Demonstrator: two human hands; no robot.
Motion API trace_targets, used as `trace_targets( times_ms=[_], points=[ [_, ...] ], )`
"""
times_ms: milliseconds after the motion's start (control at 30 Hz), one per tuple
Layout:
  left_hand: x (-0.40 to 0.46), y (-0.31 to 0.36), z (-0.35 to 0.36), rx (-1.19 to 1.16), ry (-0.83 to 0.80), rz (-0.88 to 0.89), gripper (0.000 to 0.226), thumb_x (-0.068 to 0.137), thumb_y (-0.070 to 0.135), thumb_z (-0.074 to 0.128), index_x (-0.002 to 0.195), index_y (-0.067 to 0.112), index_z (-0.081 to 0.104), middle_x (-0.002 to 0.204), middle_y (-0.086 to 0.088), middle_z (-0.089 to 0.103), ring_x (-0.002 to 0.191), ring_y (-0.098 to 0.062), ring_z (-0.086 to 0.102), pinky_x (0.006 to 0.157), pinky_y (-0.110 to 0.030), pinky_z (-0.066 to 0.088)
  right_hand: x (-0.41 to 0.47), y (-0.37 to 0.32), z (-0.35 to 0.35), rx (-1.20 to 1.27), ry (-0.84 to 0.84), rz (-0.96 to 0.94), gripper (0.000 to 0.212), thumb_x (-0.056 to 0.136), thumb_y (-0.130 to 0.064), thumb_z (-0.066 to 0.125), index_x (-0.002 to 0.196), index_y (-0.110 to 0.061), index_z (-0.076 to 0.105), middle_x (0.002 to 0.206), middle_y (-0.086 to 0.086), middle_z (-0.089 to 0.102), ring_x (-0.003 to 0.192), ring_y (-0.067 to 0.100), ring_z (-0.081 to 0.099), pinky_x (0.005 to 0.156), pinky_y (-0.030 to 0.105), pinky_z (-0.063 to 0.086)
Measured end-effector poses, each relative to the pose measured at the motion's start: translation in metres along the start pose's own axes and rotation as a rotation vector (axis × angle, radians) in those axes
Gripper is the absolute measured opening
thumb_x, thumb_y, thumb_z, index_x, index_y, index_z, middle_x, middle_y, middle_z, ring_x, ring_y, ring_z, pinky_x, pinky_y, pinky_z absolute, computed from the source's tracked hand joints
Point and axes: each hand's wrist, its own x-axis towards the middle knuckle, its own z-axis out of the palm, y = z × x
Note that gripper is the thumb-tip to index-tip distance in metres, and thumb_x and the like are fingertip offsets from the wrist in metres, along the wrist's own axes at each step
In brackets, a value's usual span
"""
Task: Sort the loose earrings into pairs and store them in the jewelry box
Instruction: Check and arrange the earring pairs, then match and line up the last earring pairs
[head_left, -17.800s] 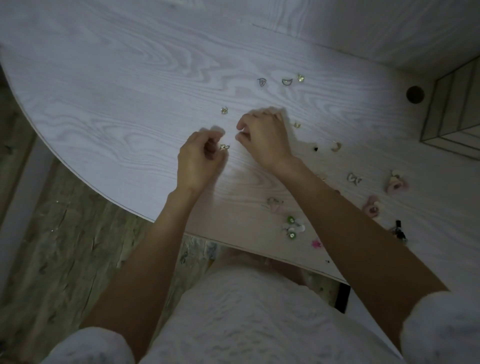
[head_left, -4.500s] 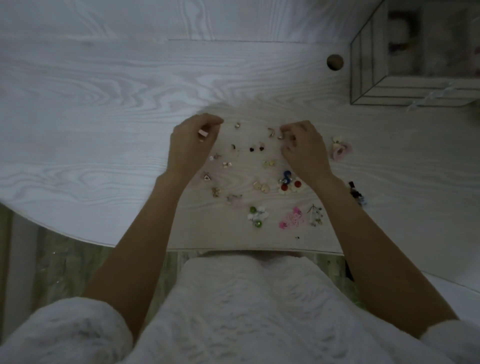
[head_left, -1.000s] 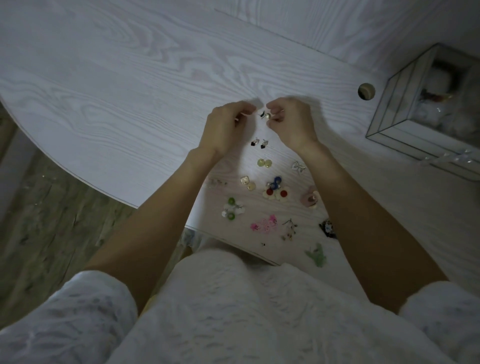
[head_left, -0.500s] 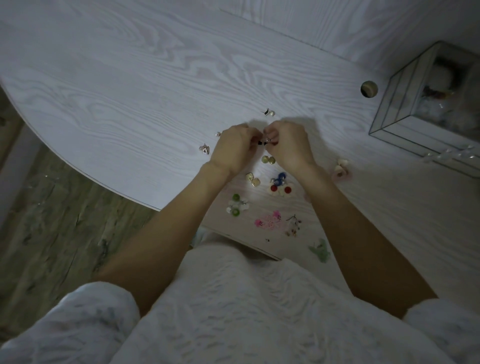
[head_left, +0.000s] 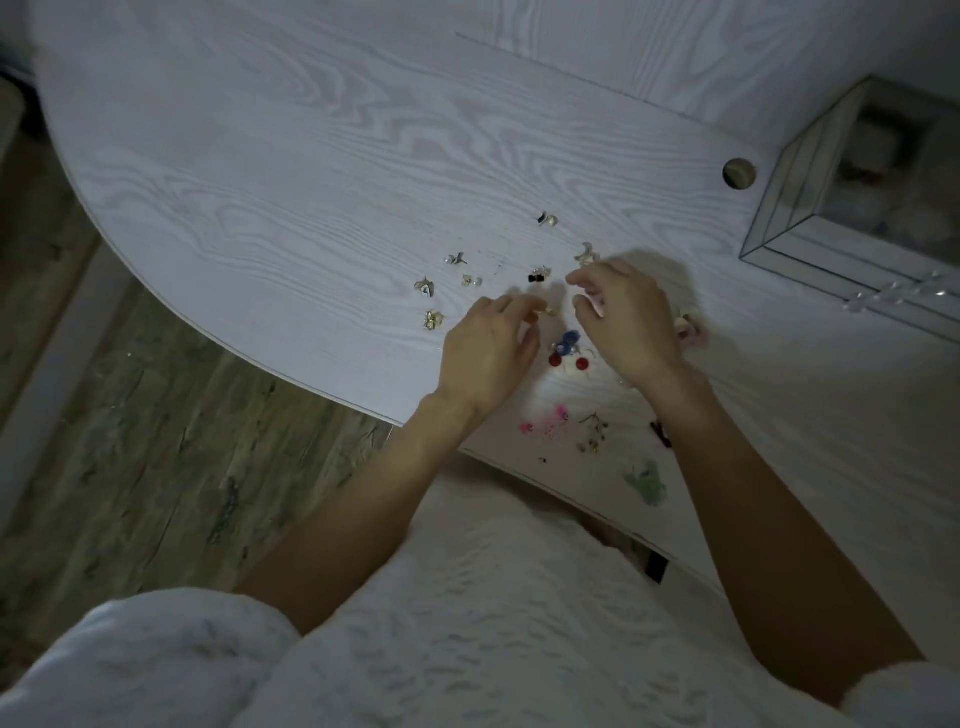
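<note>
Loose earrings lie scattered on the white wood-grain table (head_left: 311, 171). My left hand (head_left: 485, 353) rests on the table with relaxed fingers, its fingertips at a small gold earring (head_left: 548, 312). My right hand (head_left: 631, 322) hovers beside it, fingers loosely curled, with nothing seen between finger and thumb. A black pair (head_left: 537, 276) lies just beyond both hands. Red and blue earrings (head_left: 569, 353) lie between my wrists. The glass jewelry box (head_left: 779, 228) stands at the far right.
More earrings lie to the left (head_left: 432, 319) and beyond the hands (head_left: 548, 219). Pink ones (head_left: 545, 427), a dark dangling one (head_left: 595, 437) and a green one (head_left: 647, 480) lie near the front edge. A cable hole (head_left: 738, 174) is beside the box.
Half a second ago both hands were pinched together over the black pair. That pair now lies free on the table, and my hands have parted and drawn slightly nearer.
</note>
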Motion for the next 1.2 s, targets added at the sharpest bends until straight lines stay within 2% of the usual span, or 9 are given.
trace_targets(
  times_ms=[200, 467, 567, 667, 833, 900, 1000, 1100, 1200],
  points=[
    [-0.019, 0.010, 0.009, 0.024, -0.001, -0.012, 0.022, 0.091, 0.022, 0.053, 0.109, 0.019, 0.063, 0.094, 0.001, 0.070, 0.093, -0.021, 0.057, 0.070, -0.030, 0.044, -0.026, 0.008, -0.009, -0.096, -0.018, -0.024, 0.023, 0.093, -0.014, 0.050, 0.111, -0.011, 0.064, 0.104, 0.008, 0.069, 0.094, 0.025, 0.064, 0.079, 0.037, 0.053],
    [-0.016, -0.043, -0.024, 0.002, 0.157, -0.241, 0.019, 0.087, 0.021, 0.059, 0.104, 0.018, 0.067, 0.094, 0.002, 0.072, 0.089, -0.022, 0.060, 0.076, -0.030, 0.046, -0.010, -0.016, 0.012, -0.063, -0.097, -0.158, 0.023, 0.090, -0.010, 0.054, 0.112, -0.011, 0.063, 0.107, 0.007, 0.066, 0.099, 0.025, 0.059, 0.078, 0.035, 0.050],
    [-0.005, -0.064, -0.032, 0.010, 0.171, -0.299, 0.025, 0.084, 0.022, 0.062, 0.109, 0.019, 0.064, 0.099, 0.003, 0.070, 0.094, -0.023, 0.056, 0.078, -0.032, 0.044, 0.009, -0.030, 0.028, -0.034, -0.123, -0.162, 0.025, 0.089, -0.010, 0.057, 0.113, -0.009, 0.062, 0.109, 0.008, 0.064, 0.095, 0.024, 0.060, 0.079, 0.035, 0.050],
    [0.007, -0.080, -0.037, -0.037, 0.164, -0.350, 0.032, 0.082, 0.024, 0.063, 0.113, 0.020, 0.062, 0.105, 0.002, 0.067, 0.099, -0.022, 0.054, 0.078, -0.026, 0.040, 0.030, -0.042, 0.043, -0.016, -0.137, -0.151, 0.026, 0.087, -0.008, 0.060, 0.113, -0.008, 0.061, 0.111, 0.010, 0.062, 0.094, 0.025, 0.061, 0.080, 0.036, 0.051],
    [0.016, -0.090, -0.039, -0.144, 0.099, -0.431, 0.041, 0.078, 0.028, 0.064, 0.118, 0.019, 0.061, 0.113, -0.002, 0.064, 0.107, -0.020, 0.055, 0.085, -0.028, 0.043, 0.051, -0.052, 0.063, 0.016, -0.130, -0.141, 0.022, 0.083, -0.009, 0.065, 0.105, -0.008, 0.062, 0.108, 0.009, 0.060, 0.091, 0.024, 0.060, 0.080, 0.040, 0.052],
    [0.014, -0.094, -0.039, -0.155, 0.065, -0.431, 0.044, 0.076, 0.030, 0.068, 0.118, 0.019, 0.060, 0.115, -0.003, 0.062, 0.108, -0.019, 0.054, 0.085, -0.023, 0.039, 0.055, -0.055, 0.070, 0.009, -0.133, -0.142, 0.019, 0.082, -0.010, 0.067, 0.100, -0.009, 0.063, 0.104, 0.008, 0.061, 0.093, 0.024, 0.058, 0.079, 0.040, 0.051],
    [0.011, -0.100, -0.038, -0.139, 0.040, -0.385, 0.048, 0.072, 0.035, 0.071, 0.117, 0.021, 0.061, 0.114, -0.002, 0.061, 0.109, -0.021, 0.052, 0.088, -0.023, 0.036, 0.053, -0.054, 0.074, -0.044, -0.140, -0.154, 0.014, 0.083, -0.011, 0.065, 0.097, -0.009, 0.065, 0.100, 0.008, 0.062, 0.093, 0.023, 0.058, 0.073, 0.030, 0.047],
    [0.009, -0.105, -0.037, -0.170, 0.040, -0.384, 0.051, 0.070, 0.047, 0.058, 0.116, 0.023, 0.061, 0.115, 0.001, 0.062, 0.109, -0.020, 0.052, 0.093, -0.028, 0.040, 0.047, -0.047, 0.073, -0.064, -0.107, -0.164, 0.011, 0.084, -0.011, 0.065, 0.094, -0.008, 0.066, 0.097, 0.009, 0.063, 0.091, 0.026, 0.058, 0.071, 0.036, 0.051],
    [0.008, -0.106, -0.036, -0.187, 0.062, -0.369, 0.042, 0.078, 0.037, 0.052, 0.116, 0.022, 0.061, 0.115, -0.001, 0.063, 0.109, -0.020, 0.053, 0.094, -0.030, 0.041, 0.044, -0.042, 0.069, -0.093, -0.090, -0.141, 0.012, 0.083, -0.013, 0.066, 0.095, -0.010, 0.065, 0.099, 0.007, 0.062, 0.095, 0.024, 0.056, 0.069, 0.037, 0.052]
  ],
)
